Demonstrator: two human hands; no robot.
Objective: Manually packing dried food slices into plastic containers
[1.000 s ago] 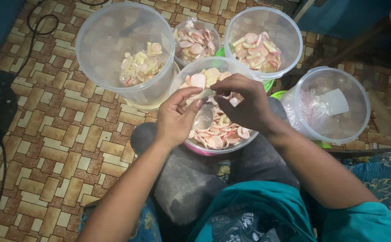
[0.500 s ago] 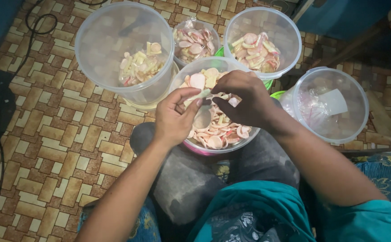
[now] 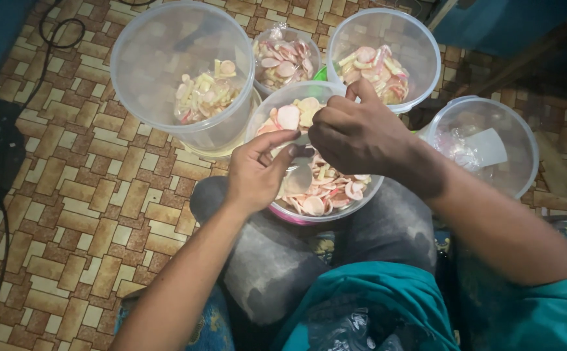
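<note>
Spillage looks the likeliest mishap: the clear round tub of thin pink-and-cream chips rests on the person's knees under both hands, and a jolt could tip it. Left hand pinches a pale flat piece between thumb and forefinger; right hand is curled closed beside it, contents hidden.

The floor is laid with small tan and brown tiles in a woven brick pattern. A big clear tub holding pale cut pieces stands on it at the left, another tub with pink and cream slices farther back, and a lidded tub at the right. A black cable snakes along the left edge.
</note>
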